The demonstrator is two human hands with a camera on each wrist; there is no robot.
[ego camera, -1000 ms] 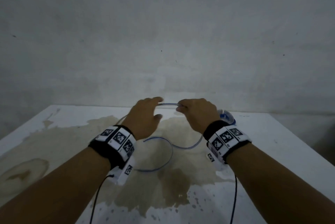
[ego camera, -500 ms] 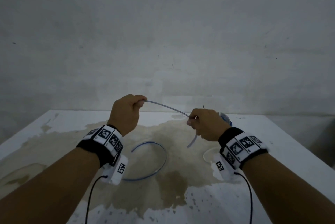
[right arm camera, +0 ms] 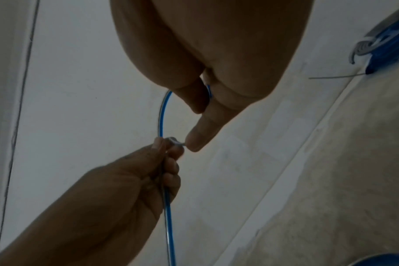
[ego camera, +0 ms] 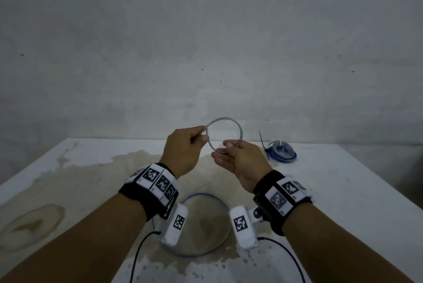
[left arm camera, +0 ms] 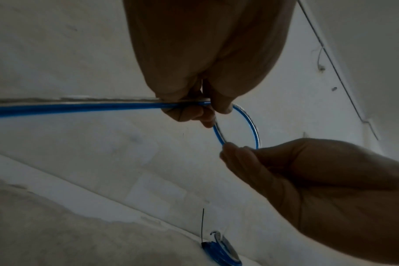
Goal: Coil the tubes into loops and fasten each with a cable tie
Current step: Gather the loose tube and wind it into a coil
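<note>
A thin clear tube with a blue stripe (ego camera: 238, 127) is bent into a small ring held in the air above the white table (ego camera: 343, 191). My left hand (ego camera: 196, 140) pinches the ring's left side, where the tube end crosses (left arm camera: 207, 106). My right hand (ego camera: 229, 150) pinches its lower edge between thumb and fingers (right arm camera: 203, 100). The rest of the tube (ego camera: 206, 195) curves over the table below my wrists; in the left wrist view the tube (left arm camera: 80, 108) runs off to the left.
A coiled blue tube (ego camera: 282, 153) fastened with a black cable tie (ego camera: 262, 142) lies at the table's back right; the same coil (left arm camera: 221, 250) shows in the left wrist view. A large brownish stain covers the table's middle. A grey wall stands behind.
Both hands rose and came together. The tube that ran nearly straight between them is now bent into a closed ring. The finished coil, hidden by my right hand before, shows now.
</note>
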